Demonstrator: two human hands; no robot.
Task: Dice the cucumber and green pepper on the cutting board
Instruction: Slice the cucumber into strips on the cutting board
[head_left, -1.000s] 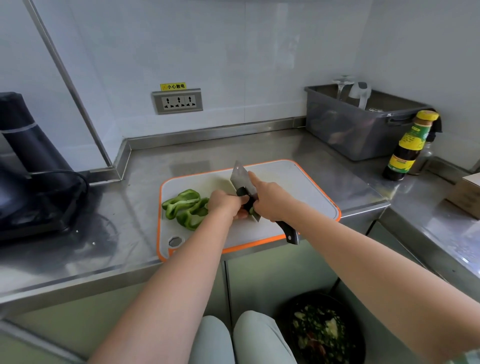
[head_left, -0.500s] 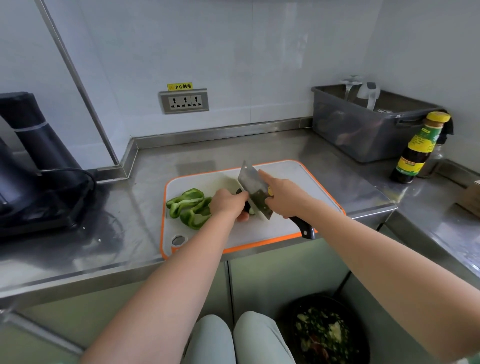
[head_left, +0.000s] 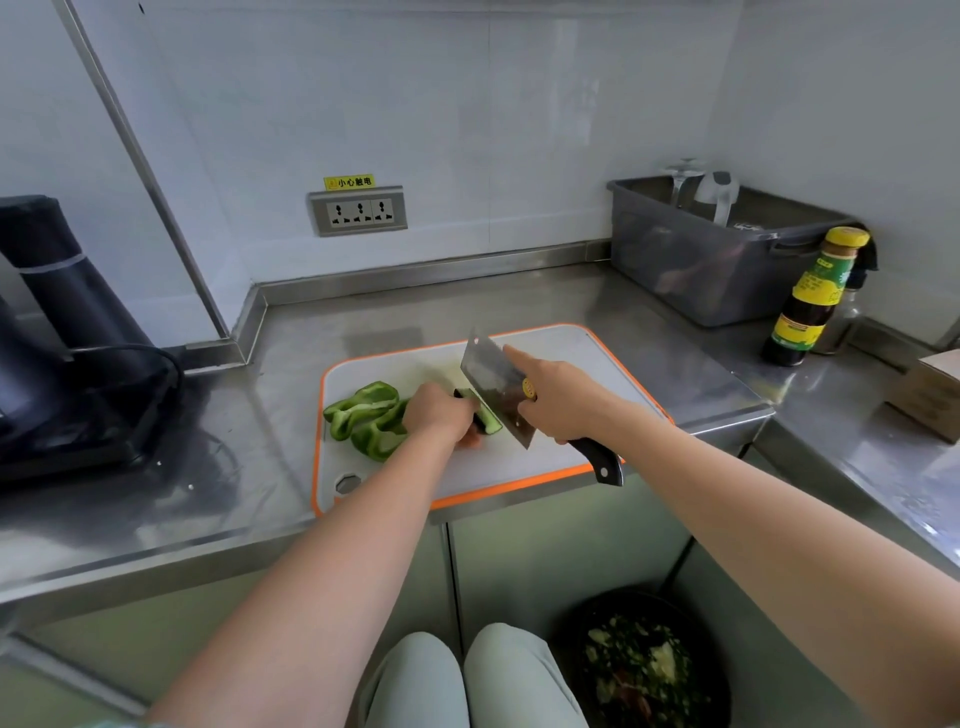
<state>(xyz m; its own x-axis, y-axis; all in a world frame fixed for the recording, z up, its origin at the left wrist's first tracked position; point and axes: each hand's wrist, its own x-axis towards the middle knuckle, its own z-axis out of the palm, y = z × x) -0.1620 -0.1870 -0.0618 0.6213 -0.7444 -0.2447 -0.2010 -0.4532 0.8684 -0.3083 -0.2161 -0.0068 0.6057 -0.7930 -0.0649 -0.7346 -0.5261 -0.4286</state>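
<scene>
Head view: looking down at a steel counter (head_left: 291, 467), with both forearms reaching toward the work area.
Cutting board (head_left: 597, 353): lying flat at the near edge of the counter, so both hands are working close to the body.
Cucumber (head_left: 487, 418): lying near the middle of the board; only a short dark green end is showing, the remainder being hidden under the hand.
Left hand (head_left: 439, 415): curling over the cucumber and pinning it to the board, probably to stop it rolling under the blade.
Right hand (head_left: 558, 402): gripping the cleaver (head_left: 493, 382) at the top of its handle, index finger extending along the blade, apparently for steering.
Cleaver position: blade is tilting, its edge meeting the exposed cucumber end just right of the left hand; the black handle end is projecting toward the near right.
Green pepper (head_left: 369, 415): opened pieces are lying on the left of the board, just beside the left hand, outside the cutting path.
Step in hand (judged): cucumber is being cut; pepper is awaiting dicing.
</scene>
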